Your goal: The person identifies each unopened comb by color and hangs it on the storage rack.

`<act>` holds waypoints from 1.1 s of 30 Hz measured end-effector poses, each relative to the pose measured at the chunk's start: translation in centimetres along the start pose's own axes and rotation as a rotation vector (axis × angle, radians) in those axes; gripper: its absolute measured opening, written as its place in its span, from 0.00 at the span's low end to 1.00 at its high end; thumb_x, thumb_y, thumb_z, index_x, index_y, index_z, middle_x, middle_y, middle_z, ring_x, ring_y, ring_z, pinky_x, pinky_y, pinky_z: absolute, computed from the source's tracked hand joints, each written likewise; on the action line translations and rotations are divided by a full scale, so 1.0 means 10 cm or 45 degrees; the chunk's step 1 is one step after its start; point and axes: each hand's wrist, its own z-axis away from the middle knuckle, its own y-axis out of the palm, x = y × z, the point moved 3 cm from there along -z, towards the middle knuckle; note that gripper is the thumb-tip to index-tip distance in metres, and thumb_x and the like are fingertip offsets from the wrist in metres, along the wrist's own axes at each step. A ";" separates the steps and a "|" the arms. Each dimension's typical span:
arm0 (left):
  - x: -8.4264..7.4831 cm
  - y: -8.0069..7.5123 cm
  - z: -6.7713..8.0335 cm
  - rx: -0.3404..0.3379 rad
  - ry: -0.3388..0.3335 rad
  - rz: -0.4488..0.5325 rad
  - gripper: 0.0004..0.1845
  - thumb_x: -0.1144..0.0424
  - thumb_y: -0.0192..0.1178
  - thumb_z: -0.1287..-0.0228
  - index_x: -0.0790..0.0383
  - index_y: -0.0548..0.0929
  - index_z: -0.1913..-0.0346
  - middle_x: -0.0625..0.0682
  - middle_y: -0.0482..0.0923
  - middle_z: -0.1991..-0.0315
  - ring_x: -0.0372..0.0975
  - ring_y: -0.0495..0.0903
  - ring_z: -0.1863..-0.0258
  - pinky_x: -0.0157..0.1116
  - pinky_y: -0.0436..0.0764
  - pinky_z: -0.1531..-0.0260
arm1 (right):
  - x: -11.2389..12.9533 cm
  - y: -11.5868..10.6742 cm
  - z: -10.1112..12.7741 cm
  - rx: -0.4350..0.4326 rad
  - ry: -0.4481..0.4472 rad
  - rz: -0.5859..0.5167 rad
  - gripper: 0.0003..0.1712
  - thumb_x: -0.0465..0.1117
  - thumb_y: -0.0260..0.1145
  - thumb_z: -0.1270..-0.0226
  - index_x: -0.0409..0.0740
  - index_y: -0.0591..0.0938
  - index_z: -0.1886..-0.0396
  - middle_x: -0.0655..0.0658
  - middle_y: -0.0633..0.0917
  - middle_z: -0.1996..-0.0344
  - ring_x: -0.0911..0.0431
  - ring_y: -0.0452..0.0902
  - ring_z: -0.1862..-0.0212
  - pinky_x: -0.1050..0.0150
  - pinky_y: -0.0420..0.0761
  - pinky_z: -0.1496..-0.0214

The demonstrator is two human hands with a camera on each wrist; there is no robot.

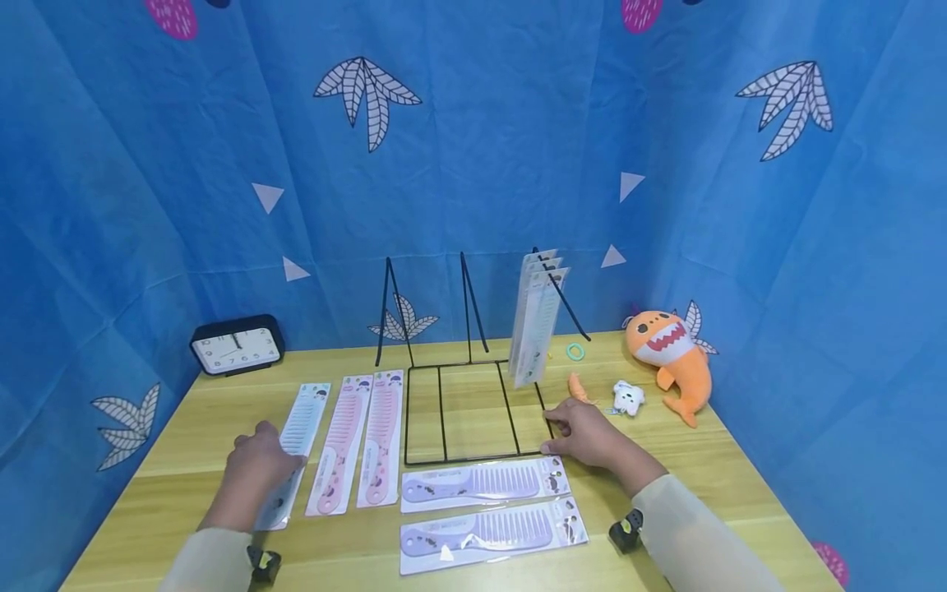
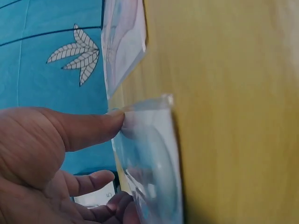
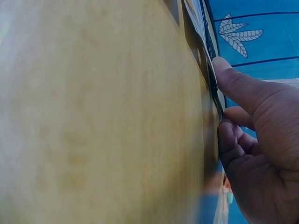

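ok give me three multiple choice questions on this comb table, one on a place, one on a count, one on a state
1. Where is the black rectangular clock?
A. back left of the wooden table
B. beside the orange plush shark
C. on the black wire rack

2. How many purple packaged combs lie flat in front of the rack?
A. one
B. two
C. four

3. What is the left hand doing?
A. hovering
B. gripping the clock
C. pinching the pale blue packaged comb

Answers: 1 A, it stands at the far left corner. 2 B, two lie side by side. 3 C, the left wrist view shows the thumb on the wrapper.
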 end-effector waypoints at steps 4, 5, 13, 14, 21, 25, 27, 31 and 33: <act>0.04 -0.02 -0.01 0.034 -0.004 0.016 0.50 0.57 0.70 0.29 0.84 0.51 0.23 0.81 0.65 0.46 0.68 0.75 0.49 0.64 0.83 0.49 | -0.01 0.01 0.00 -0.004 0.008 -0.008 0.39 0.48 0.82 0.32 0.31 0.81 0.29 0.48 0.78 0.61 0.56 0.71 0.58 0.59 0.74 0.56; 0.05 -0.03 -0.02 0.040 -0.002 0.017 0.50 0.57 0.71 0.29 0.84 0.52 0.23 0.81 0.65 0.45 0.67 0.75 0.49 0.64 0.83 0.49 | -0.01 0.01 0.00 -0.007 0.010 -0.008 0.39 0.48 0.82 0.32 0.31 0.81 0.29 0.48 0.78 0.61 0.56 0.71 0.59 0.59 0.74 0.56; 0.10 -0.07 -0.03 0.073 0.006 0.036 0.53 0.54 0.74 0.32 0.85 0.52 0.24 0.81 0.69 0.43 0.66 0.77 0.48 0.61 0.84 0.49 | -0.01 0.02 0.00 -0.014 0.028 -0.001 0.39 0.49 0.82 0.33 0.33 0.82 0.29 0.49 0.77 0.63 0.56 0.71 0.60 0.59 0.73 0.57; 0.11 -0.07 -0.03 0.077 0.005 0.039 0.53 0.53 0.74 0.32 0.85 0.52 0.24 0.81 0.70 0.43 0.66 0.77 0.48 0.61 0.84 0.50 | -0.01 0.02 0.00 -0.013 0.029 0.003 0.39 0.49 0.82 0.33 0.34 0.82 0.29 0.49 0.77 0.63 0.57 0.71 0.61 0.60 0.73 0.57; 0.16 -0.13 -0.06 0.109 0.027 0.043 0.47 0.55 0.73 0.30 0.84 0.59 0.27 0.78 0.75 0.44 0.62 0.79 0.50 0.55 0.84 0.53 | -0.01 0.01 -0.01 -0.008 0.015 0.016 0.39 0.49 0.82 0.32 0.33 0.81 0.28 0.49 0.77 0.62 0.57 0.71 0.60 0.60 0.73 0.57; 0.18 -0.18 -0.04 0.128 0.045 0.062 0.37 0.62 0.67 0.25 0.83 0.63 0.28 0.78 0.75 0.43 0.63 0.79 0.49 0.54 0.84 0.53 | -0.01 0.00 -0.02 -0.010 0.019 0.004 0.39 0.48 0.82 0.32 0.33 0.81 0.28 0.49 0.78 0.61 0.56 0.71 0.58 0.59 0.74 0.55; 0.20 -0.21 -0.04 0.136 0.056 0.059 0.34 0.64 0.63 0.24 0.84 0.63 0.27 0.79 0.74 0.41 0.64 0.79 0.47 0.57 0.84 0.50 | 0.00 0.00 -0.02 -0.013 0.022 0.007 0.39 0.48 0.82 0.32 0.33 0.81 0.29 0.49 0.78 0.61 0.56 0.71 0.58 0.59 0.74 0.55; 0.25 -0.26 -0.04 0.144 0.061 0.058 0.30 0.67 0.56 0.22 0.84 0.64 0.27 0.78 0.74 0.39 0.64 0.78 0.45 0.61 0.82 0.45 | -0.01 0.01 -0.02 -0.009 0.027 0.011 0.39 0.49 0.82 0.32 0.33 0.82 0.29 0.49 0.78 0.60 0.57 0.72 0.59 0.60 0.74 0.56; 0.27 -0.28 -0.04 0.137 0.066 0.051 0.29 0.67 0.54 0.22 0.83 0.65 0.27 0.77 0.75 0.41 0.63 0.79 0.45 0.60 0.82 0.45 | -0.01 0.01 -0.02 -0.006 0.026 0.013 0.39 0.49 0.82 0.32 0.33 0.81 0.29 0.50 0.78 0.60 0.57 0.72 0.59 0.60 0.74 0.56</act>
